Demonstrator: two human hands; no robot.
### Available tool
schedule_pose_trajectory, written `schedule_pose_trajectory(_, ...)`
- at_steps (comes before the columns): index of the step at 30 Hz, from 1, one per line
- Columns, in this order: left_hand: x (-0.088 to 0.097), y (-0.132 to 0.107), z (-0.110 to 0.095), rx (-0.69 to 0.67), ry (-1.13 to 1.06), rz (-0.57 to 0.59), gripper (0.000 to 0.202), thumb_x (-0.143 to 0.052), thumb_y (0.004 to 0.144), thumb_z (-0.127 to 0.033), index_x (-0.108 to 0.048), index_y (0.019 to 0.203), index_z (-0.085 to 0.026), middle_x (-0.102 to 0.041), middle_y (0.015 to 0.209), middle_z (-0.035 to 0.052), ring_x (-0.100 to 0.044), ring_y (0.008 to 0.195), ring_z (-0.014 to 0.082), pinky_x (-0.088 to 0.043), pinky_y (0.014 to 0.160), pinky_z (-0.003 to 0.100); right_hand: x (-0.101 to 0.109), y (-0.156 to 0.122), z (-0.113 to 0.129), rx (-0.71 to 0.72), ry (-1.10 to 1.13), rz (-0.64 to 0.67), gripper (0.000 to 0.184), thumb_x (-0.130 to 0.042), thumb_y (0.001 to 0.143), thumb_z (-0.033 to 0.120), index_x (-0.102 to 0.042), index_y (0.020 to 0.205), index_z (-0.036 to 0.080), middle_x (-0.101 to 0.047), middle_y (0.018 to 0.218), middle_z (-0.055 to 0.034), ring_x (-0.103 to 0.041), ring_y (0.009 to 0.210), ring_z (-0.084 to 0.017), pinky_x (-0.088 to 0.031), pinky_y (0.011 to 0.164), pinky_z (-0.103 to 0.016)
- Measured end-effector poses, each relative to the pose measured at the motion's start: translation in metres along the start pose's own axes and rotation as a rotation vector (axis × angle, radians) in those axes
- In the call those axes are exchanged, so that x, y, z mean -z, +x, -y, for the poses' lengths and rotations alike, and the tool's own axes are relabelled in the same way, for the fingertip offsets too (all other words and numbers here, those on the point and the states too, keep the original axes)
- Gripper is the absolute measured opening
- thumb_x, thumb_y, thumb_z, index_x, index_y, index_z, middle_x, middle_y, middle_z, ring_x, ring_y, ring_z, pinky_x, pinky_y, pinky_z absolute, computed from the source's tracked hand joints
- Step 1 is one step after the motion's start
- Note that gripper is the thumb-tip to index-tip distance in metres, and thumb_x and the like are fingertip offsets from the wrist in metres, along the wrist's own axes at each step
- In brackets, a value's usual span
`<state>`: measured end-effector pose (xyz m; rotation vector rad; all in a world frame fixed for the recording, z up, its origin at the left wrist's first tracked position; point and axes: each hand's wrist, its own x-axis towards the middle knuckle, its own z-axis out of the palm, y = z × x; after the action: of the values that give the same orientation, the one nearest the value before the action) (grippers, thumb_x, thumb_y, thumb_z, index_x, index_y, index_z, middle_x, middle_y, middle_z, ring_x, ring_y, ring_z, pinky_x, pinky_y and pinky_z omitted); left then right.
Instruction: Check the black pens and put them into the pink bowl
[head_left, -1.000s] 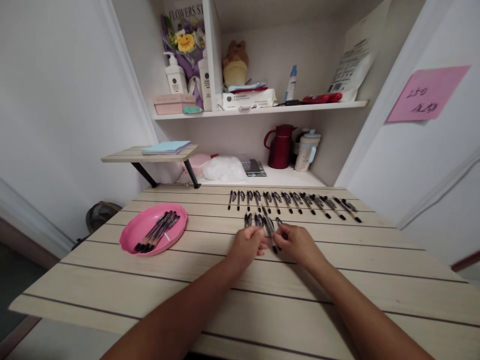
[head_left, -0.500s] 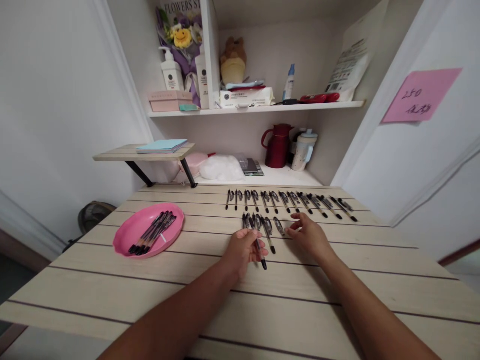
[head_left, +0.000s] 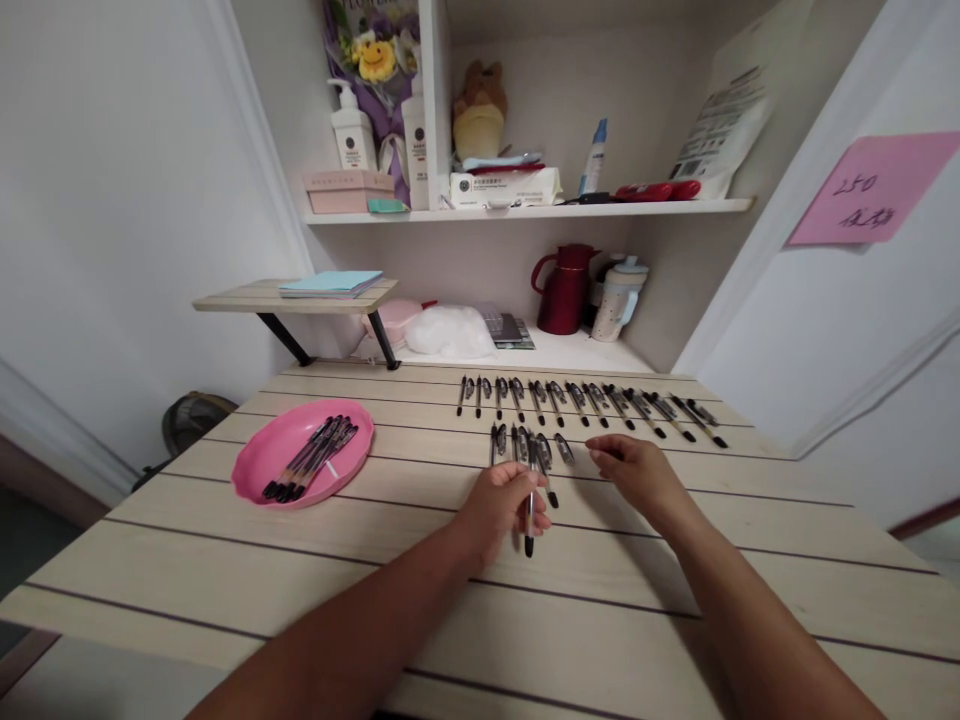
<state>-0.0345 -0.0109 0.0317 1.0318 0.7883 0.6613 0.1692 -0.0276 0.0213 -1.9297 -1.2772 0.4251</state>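
Observation:
My left hand (head_left: 504,505) pinches a black pen (head_left: 530,525) between thumb and fingers. It hangs over a short front row of pens and caps, its dark end pointing toward me. To the right, my right hand (head_left: 641,478) is held just above the table, fingers slightly apart and nothing seen in them. A loose black pen cap (head_left: 564,449) lies just left of its fingertips, not touched. Behind both hands runs a longer row of pens (head_left: 577,403), each lying next to a separate cap. Part of the front row is hidden by my left hand.
A pink dish (head_left: 247,467) with several pens in it stands at the left of the slatted wooden table (head_left: 315,590). Behind it is a small raised shelf (head_left: 247,295) on black legs. A red jug (head_left: 564,290) and a pale tumbler (head_left: 619,300) stand at the back.
My left hand has shifted slightly right with the pen, which now points more straight toward me. My right hand has drawn a little away from the loose cap.

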Motion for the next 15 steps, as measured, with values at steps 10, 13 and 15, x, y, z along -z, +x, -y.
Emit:
schedule_pose_trajectory(10,-0.007,-0.004,0.003,-0.036,0.164,0.191,0.030,-0.050,0.074,-0.040,-0.056,0.085,-0.013,-0.046,0.057,-0.0050,-0.043,0.034,0.0044,-0.032,0.033,0.017,0.008,-0.015,0.035,-0.081,1.031,0.243,0.025,-0.074,0.059,0.031,-0.064,0.077,0.017,-0.057,0.068,0.0001,-0.040,0.047,-0.004,-0.027,0.041,-0.019)
schedule_pose_trajectory(13,-0.007,-0.003,0.004,-0.057,0.193,0.176,0.030,-0.049,0.075,-0.039,-0.057,0.086,-0.012,-0.046,0.056,-0.0050,-0.040,0.034,0.0032,-0.029,0.033,0.017,0.009,-0.016,0.037,-0.069,1.015,0.272,0.026,-0.074,0.059,0.032,-0.065,0.078,0.017,-0.058,0.067,0.0000,-0.039,0.047,-0.004,-0.027,0.041,-0.019)
schedule_pose_trajectory(15,-0.006,-0.003,0.004,-0.063,0.202,0.168,0.029,-0.049,0.075,-0.038,-0.058,0.085,-0.013,-0.046,0.056,-0.0053,-0.038,0.034,0.0030,-0.027,0.033,0.017,0.010,-0.017,0.037,-0.073,0.992,0.281,0.027,-0.075,0.058,0.032,-0.065,0.078,0.017,-0.057,0.065,0.0008,-0.039,0.047,-0.005,-0.028,0.041,-0.019)
